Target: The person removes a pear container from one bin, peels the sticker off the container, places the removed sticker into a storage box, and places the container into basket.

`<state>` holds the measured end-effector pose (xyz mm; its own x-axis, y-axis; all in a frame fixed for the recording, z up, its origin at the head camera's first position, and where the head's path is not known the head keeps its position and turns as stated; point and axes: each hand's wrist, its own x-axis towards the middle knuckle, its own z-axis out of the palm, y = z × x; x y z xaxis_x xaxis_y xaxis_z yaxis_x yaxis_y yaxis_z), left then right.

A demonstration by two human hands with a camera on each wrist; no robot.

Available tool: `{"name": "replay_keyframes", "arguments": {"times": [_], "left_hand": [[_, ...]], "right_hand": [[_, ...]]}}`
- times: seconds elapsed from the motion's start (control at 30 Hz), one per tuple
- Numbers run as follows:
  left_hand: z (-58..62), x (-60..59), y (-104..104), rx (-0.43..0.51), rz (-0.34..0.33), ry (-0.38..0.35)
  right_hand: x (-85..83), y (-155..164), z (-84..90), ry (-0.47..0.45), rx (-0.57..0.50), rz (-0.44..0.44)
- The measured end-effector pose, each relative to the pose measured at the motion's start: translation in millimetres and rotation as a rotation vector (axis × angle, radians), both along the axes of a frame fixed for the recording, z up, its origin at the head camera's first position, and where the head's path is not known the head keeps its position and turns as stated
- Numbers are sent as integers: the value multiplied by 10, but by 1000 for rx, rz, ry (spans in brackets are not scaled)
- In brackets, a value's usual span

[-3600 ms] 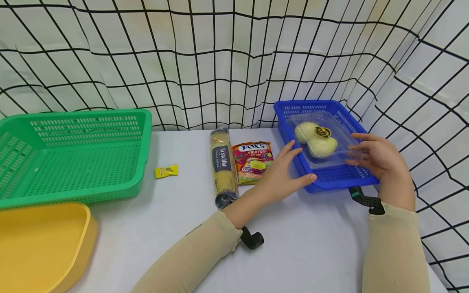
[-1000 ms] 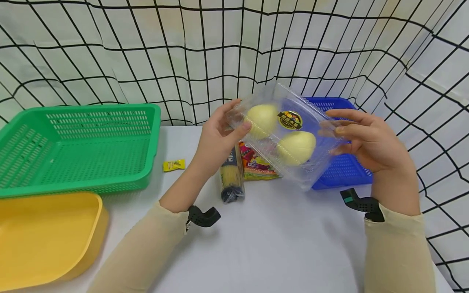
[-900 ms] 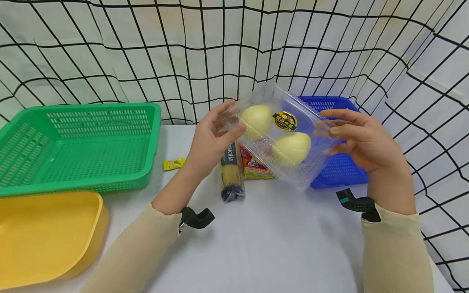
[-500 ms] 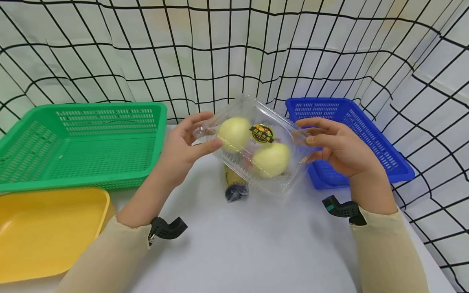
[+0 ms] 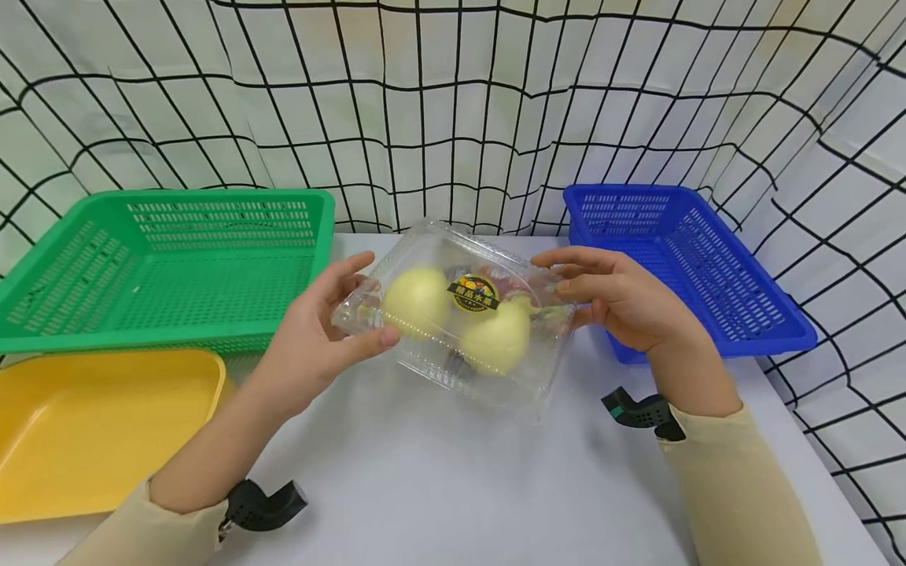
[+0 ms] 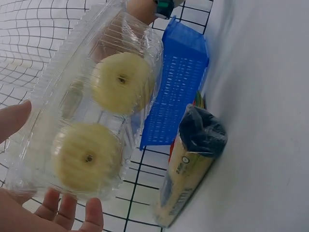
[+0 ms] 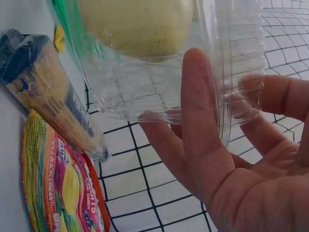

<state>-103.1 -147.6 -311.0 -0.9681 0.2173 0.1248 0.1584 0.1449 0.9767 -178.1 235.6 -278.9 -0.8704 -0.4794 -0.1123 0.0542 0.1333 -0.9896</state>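
Both hands hold up a clear plastic clamshell box (image 5: 442, 255) with two pale yellow, pear-like fruits (image 5: 419, 299) inside and a round black-and-gold sticker (image 5: 473, 292) on its lid. My left hand (image 5: 311, 338) grips the left end, thumb on the near side and several fingers under it in the left wrist view. On the opposite end, my right hand (image 5: 623, 295) pinches the rim between thumb and fingers. Below the box, a packet of spaghetti (image 6: 193, 150) and a red Fox's candy bag (image 7: 63, 174) lie on the table, mostly hidden in the head view.
A green basket (image 5: 212, 336) stands at the back left, with a yellow tub (image 5: 106, 424) in front of it. At the right is a blue basket (image 5: 750, 259). Black wire mesh (image 5: 439, 94) borders the back and right side. A small yellow candy (image 7: 59, 37) lies near the green basket.
The clamshell box was lifted out of the blue basket by both hands. Over the last second it has moved left and nearer the person, now covering the spaghetti and candy bag in the head view.
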Motion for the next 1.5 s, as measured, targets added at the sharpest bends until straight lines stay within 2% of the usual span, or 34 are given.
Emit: {"name": "replay_keyframes", "arguments": {"times": [0.23,0.4,0.6,0.73,0.93,1.1,1.33,1.5], "left_hand": [[-116,302,-126,-5,-31,73],[-267,430,-204,9,-79,63],[-489,489,-393,154,-220,98],[-603,493,-490,203,-311,116],[-729,511,-549,168,-389,23],[-827,530,-547,90,-403,33],[-837,493,-493,62,-381,15],[-851,512,-470,-31,-335,63]], "right_hand": [[3,-117,-108,-23,22,79],[2,-176,-210,-26,46,152],[21,-260,-314,-59,14,253],[31,-320,-375,-57,26,281],[49,-379,-451,-50,121,325],[12,-393,-518,-42,161,388],[-28,-352,-474,-25,165,411],[-43,-331,-460,-2,187,417]]}}
